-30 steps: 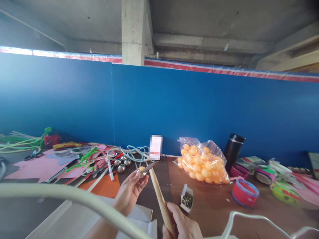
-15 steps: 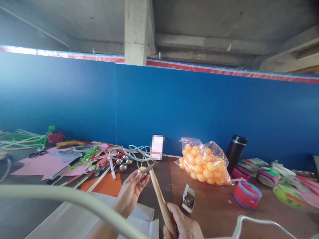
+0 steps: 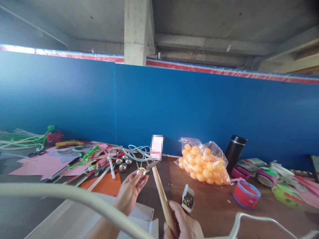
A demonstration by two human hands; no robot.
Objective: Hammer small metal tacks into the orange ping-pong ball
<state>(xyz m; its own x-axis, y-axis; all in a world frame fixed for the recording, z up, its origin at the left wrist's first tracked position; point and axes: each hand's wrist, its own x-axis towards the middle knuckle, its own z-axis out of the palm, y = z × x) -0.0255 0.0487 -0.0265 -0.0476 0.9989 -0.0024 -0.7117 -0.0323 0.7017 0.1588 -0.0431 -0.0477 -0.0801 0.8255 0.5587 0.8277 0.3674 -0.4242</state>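
My left hand [image 3: 132,189] pinches a shiny silver ball [image 3: 141,172] with a yellowish patch on top between thumb and fingers, above the dark table. In my right hand [image 3: 183,220] is a hammer [image 3: 160,194], its long pale wooden handle slanting up and away. The hammer's narrow grey metal head [image 3: 152,164] is just beyond and to the right of the ball; whether they touch I cannot tell. Several more silver balls [image 3: 123,162] lie grouped on the table to the left of my fingers. An open small box [image 3: 188,199] of metal bits stands right of the handle.
A clear bag of orange balls [image 3: 201,166] and a black flask [image 3: 235,151] stand at the back right. Pink paper [image 3: 35,164], pens and cords spread over the left. A pale curved bar [image 3: 74,196] crosses the near left. A blue partition [image 3: 199,109] rises behind.
The hammer's head has moved slightly up and right, off the ball, uncovering more of it. My left hand has hardly moved.
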